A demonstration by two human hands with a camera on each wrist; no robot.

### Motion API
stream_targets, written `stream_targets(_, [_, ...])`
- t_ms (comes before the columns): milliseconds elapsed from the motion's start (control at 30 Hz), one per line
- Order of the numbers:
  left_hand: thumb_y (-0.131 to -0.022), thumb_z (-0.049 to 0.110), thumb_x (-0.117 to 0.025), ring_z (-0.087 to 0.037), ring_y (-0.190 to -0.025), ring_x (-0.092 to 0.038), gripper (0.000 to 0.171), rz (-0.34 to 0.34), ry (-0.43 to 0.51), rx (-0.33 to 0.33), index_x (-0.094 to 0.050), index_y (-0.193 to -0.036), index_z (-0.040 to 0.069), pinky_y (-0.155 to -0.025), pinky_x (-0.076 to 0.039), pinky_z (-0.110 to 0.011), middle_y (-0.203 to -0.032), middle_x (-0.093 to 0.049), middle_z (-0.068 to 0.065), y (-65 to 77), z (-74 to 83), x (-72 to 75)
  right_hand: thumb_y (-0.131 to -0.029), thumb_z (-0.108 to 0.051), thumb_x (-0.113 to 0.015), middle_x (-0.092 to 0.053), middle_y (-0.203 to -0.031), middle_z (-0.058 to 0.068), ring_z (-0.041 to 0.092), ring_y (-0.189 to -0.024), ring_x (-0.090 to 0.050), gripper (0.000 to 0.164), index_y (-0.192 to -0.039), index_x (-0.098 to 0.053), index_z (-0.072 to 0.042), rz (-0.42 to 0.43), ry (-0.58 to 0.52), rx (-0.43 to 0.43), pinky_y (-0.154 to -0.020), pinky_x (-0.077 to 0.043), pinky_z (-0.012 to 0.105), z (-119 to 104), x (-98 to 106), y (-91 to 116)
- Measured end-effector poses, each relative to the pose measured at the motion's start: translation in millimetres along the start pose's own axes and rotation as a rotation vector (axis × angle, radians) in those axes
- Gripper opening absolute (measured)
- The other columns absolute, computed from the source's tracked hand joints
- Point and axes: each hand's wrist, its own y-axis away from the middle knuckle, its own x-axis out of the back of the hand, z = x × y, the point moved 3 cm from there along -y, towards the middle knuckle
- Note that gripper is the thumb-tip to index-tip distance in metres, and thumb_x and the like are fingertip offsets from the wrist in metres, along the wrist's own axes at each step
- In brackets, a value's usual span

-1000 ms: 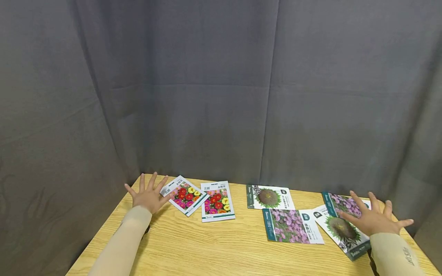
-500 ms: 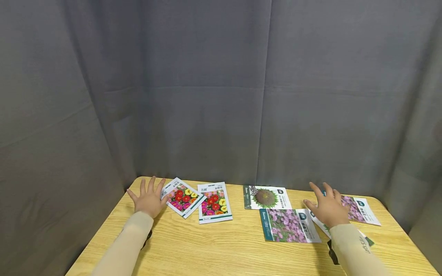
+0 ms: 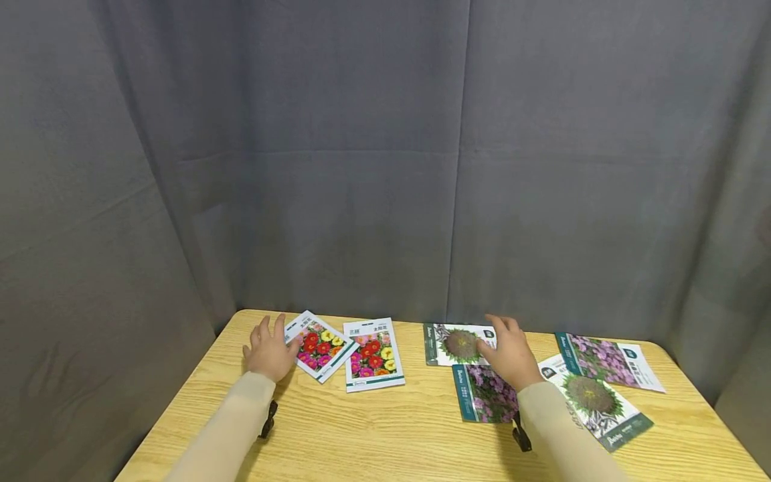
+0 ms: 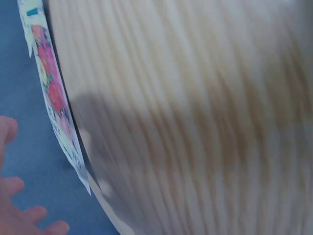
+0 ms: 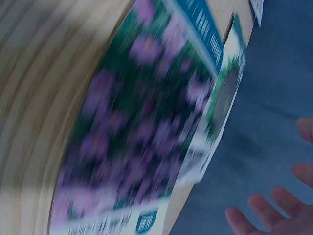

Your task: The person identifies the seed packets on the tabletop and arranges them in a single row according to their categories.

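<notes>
Right grip (image 3: 510,353) farther left, over flower packets (image 3: 482,400)

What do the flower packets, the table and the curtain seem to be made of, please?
Flower packets: likely paper or thin plastic, gloss uncertain; they look thin and flat, with printed faces.
Table: wood or wood-look laminate, apparently smooth; striped grain shows.
Curtain: probably cloth, matt grey; it hangs with folds and creases.

The characters 太阳花 can be read on the left red-flower packet (image 3: 321,348), and the same ones on the right red-flower packet (image 3: 375,355). The writing on the purple-flower packets (image 3: 605,361) and sunflower packets (image 3: 593,396) is too small or blurred for certain reading.
</notes>
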Motion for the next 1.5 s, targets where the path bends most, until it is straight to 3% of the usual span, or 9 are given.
stream_targets(233, [-0.102, 0.024, -0.053, -0.062, -0.138, -0.018, 0.066, -0.015, 0.132, 0.095, -0.022, -0.152, -0.006, -0.106, -0.027, -0.075, -0.152, -0.013, -0.041, 1.6, 5.4, -3.4, -0.1, -0.021, -0.063, -0.035, -0.15, 0.033, 0.052, -0.134, -0.042, 0.058, -0.149, -0.043, 0.001, -0.002, -0.102, 0.02, -0.104, -0.04, 0.065, -30, -25, -9])
stream_targets(367, [-0.1, 0.023, -0.052, -0.063, -0.134, -0.023, 0.067, -0.038, 0.203, 0.166, -0.023, -0.15, -0.01, -0.104, -0.032, -0.071, -0.149, -0.016, -0.042, 2.1, 10.8, -5.5, -0.098, -0.018, -0.066, -0.045, -0.143, 0.031, 0.048, -0.124, -0.053, 0.054, -0.145, -0.048, 0.002, 0.025, -0.177, 0.046, -0.1, -0.045, 0.061, -42, -37, -14])
stream_targets(600, [-0.099, 0.024, -0.051, -0.059, -0.132, -0.028, 0.067, -0.073, 0.322, 0.272, -0.025, -0.15, -0.009, -0.105, -0.031, -0.068, -0.147, -0.022, -0.04, 4.0, 20.2, -8.0, -0.095, -0.011, -0.068, -0.057, -0.129, 0.028, 0.041, -0.106, -0.063, 0.046, -0.136, -0.056, 0.005, 0.042, -0.322, 0.077, -0.085, -0.056, 0.05, -68, -58, -18])
stream_targets(833, [-0.097, 0.026, -0.05, -0.06, -0.133, -0.028, 0.067, -0.043, 0.413, 0.362, -0.03, -0.149, -0.012, -0.109, -0.027, -0.066, -0.146, -0.026, -0.043, 9.9, 28.7, -7.1, -0.095, -0.01, -0.069, -0.061, -0.126, 0.027, 0.04, -0.103, -0.067, 0.039, -0.13, -0.061, 0.004, 0.026, -0.426, 0.079, -0.083, -0.057, 0.047, -93, -85, -22])
stream_targets(1100, [-0.097, 0.028, -0.051, -0.064, -0.131, -0.028, 0.068, -0.029, 0.436, 0.381, -0.031, -0.147, -0.013, -0.108, -0.026, -0.067, -0.143, -0.027, -0.046, 12.4, 28.3, -9.3, -0.096, -0.01, -0.066, -0.062, -0.123, 0.027, 0.042, -0.104, -0.065, 0.036, -0.128, -0.061, 0.007, -0.017, -0.57, 0.036, -0.086, -0.056, 0.05, -117, -114, -28])
stream_targets(1300, [-0.097, 0.029, -0.05, -0.064, -0.132, -0.025, 0.069, -0.035, 0.49, 0.41, -0.029, -0.148, -0.013, -0.109, -0.024, -0.067, -0.143, -0.026, -0.046, 14.6, 31.6, -7.9, -0.1, -0.009, -0.06, -0.058, -0.126, 0.029, 0.036, -0.096, -0.066, 0.038, -0.133, -0.057, 0.009, -0.096, -0.686, 0.004, -0.077, -0.058, 0.04, -135, -128, -27])
stream_targets(1433, [-0.097, 0.03, -0.047, -0.062, -0.132, -0.029, 0.068, -0.047, 0.501, 0.435, -0.031, -0.148, -0.013, -0.108, -0.026, -0.067, -0.145, -0.032, -0.044, 16.7, 33.0, -8.2, -0.1, -0.011, -0.059, -0.055, -0.134, 0.03, 0.038, -0.102, -0.066, 0.043, -0.138, -0.053, 0.01, -0.153, -0.686, -0.014, -0.082, -0.058, 0.043, -143, -134, -26])
stream_targets(1500, [-0.097, 0.03, -0.046, -0.061, -0.133, -0.029, 0.069, -0.056, 0.52, 0.439, -0.031, -0.149, -0.012, -0.109, -0.026, -0.067, -0.146, -0.034, -0.042, 17.5, 33.0, -9.5, -0.101, -0.012, -0.059, -0.053, -0.138, 0.03, 0.04, -0.112, -0.063, 0.045, -0.14, -0.052, 0.009, -0.174, -0.654, -0.021, -0.091, -0.055, 0.048, -145, -136, -26])
